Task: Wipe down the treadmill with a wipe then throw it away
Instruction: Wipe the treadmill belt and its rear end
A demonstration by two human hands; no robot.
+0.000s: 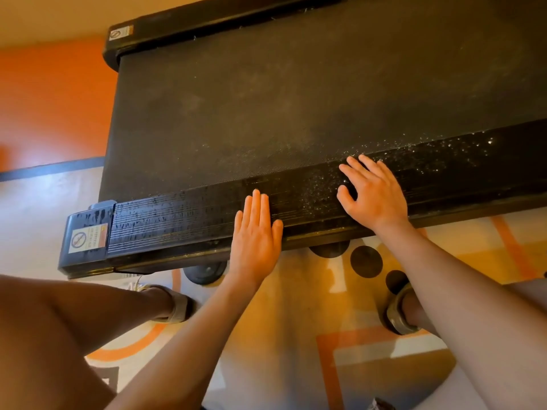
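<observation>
Left grip [256,232]: released, fingers straight and close together, palm flat on the near side rail [177,214]. Nothing visibly held. Probably planted there as a brace while crouching.
Right grip [371,193]: released too, fingers spread, pressed on the same rail just right of the left grip, fingertips at the belt's edge.
Wipe: nowhere in sight. No cloth edge peeking from under either palm. Impossible to tell whether hidden beneath one.
Treadmill [266,99]: directly under both grips, its belt stretching away beyond the fingertips, dull and patchy with dust.
Left of the left grip: rail glossy and beaded with wet streaks as far as the end cap [85,232] with its warning sticker. Looks already wiped.
Around and right of the right grip: white specks [429,155] scattered over the rail. Seemingly not yet cleaned.
Stage: by judgement, part-way through the wiping, with the speckled stretch and the belt left to do and the throwing away not yet reached.
Below the wrists: patterned rug [296,306], with a sandalled foot to either side.
Risk: wet rail likely slick under a flat palm bearing weight.
</observation>
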